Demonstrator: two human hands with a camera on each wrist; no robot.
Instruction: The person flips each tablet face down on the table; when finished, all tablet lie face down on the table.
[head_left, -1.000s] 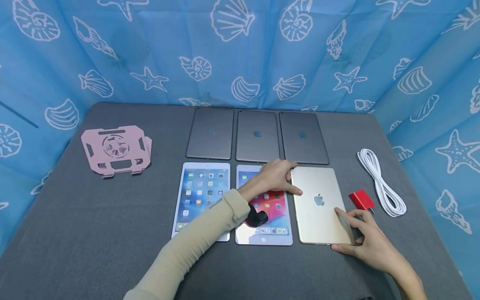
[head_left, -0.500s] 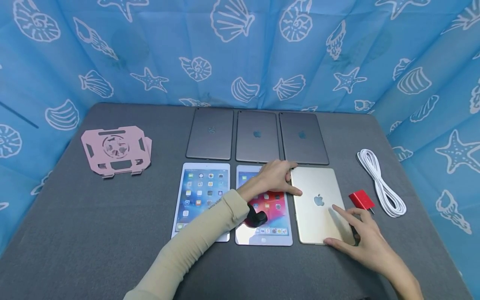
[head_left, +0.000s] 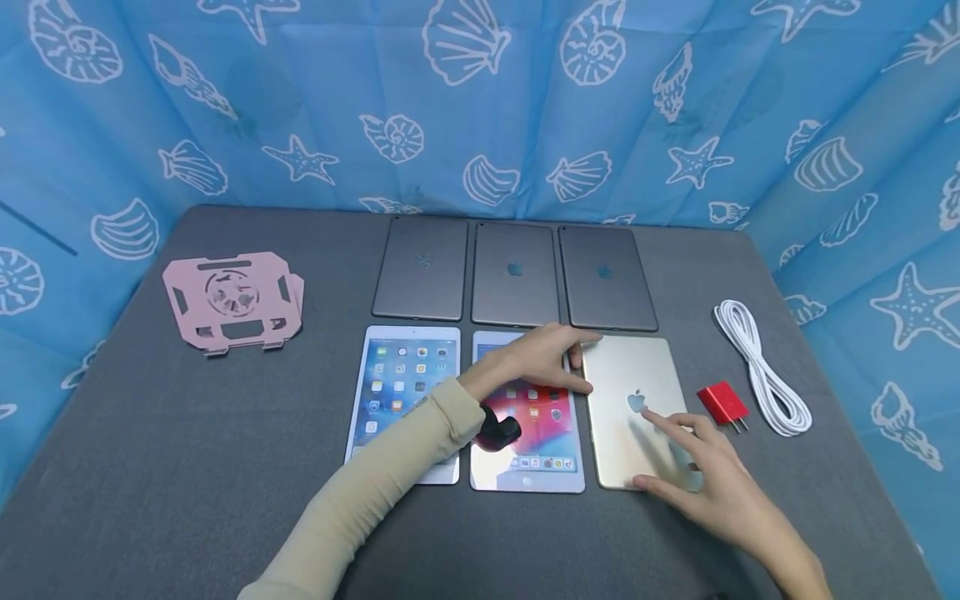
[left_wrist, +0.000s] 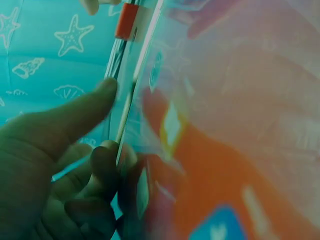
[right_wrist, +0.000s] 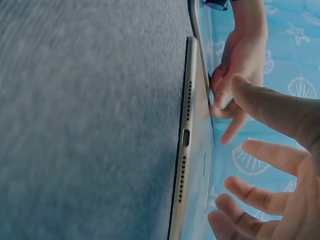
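Note:
A gold tablet (head_left: pixel 618 367) lies back side up at the front right of the tablets. My left hand (head_left: pixel 543 354) is at its upper left corner, index finger and thumb extended and the other fingers bent. Its forearm crosses a white tablet (head_left: pixel 495 479) with a lit red-and-blue screen. Over the gold tablet's lower right part is my right hand (head_left: pixel 708 471), fingers spread, thumb by the bottom edge. The right wrist view shows that edge's charging port (right_wrist: pixel 186 138). A glossy, reflecting screen (left_wrist: pixel 250 125) fills much of the left wrist view.
Another lit white tablet (head_left: pixel 408 375) lies farther left. Behind stand in a row three dark tablets (head_left: pixel 517 287), lying backs up. A red charger (head_left: pixel 722 402) and a coiled white cable (head_left: pixel 757 358) lie at right, a pink stand (head_left: pixel 191 296) at far left. A blue curtain (head_left: pixel 322 83) hangs behind.
My right hand has slid left across the gold tablet, its index finger now near the logo. The left hand has shifted slightly, its thumb moving left. The tablets stay put.

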